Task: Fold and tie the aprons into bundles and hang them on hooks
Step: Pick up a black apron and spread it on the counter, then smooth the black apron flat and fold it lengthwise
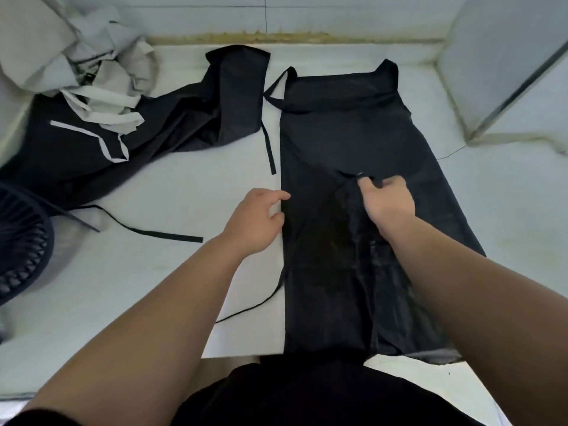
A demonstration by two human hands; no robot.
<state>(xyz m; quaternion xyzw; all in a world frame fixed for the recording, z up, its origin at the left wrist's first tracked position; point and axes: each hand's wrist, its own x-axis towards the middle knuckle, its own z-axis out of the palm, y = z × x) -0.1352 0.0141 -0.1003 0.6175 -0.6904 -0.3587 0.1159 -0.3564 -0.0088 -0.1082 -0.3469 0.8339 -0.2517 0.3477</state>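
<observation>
A black apron (pixel 347 127) lies lengthwise on the white counter (pixel 153 272), its bib toward the back wall and its lower end hanging over the front edge. My right hand (pixel 388 201) pinches a fold of its cloth near the middle and holds that flap over the apron. At the apron's left edge my left hand (pixel 256 221) hovers with fingers loosely curled, fingertips touching the cloth edge. One black tie strap (pixel 269 146) trails off the left side, and another strap (pixel 255 305) curves toward the front.
A second black apron with white trim (pixel 101 139) lies crumpled at the left, under a heap of grey aprons (pixel 83 56). A dark fan grille (pixel 21 247) stands at the far left. A steel panel (pixel 504 66) rises at the right.
</observation>
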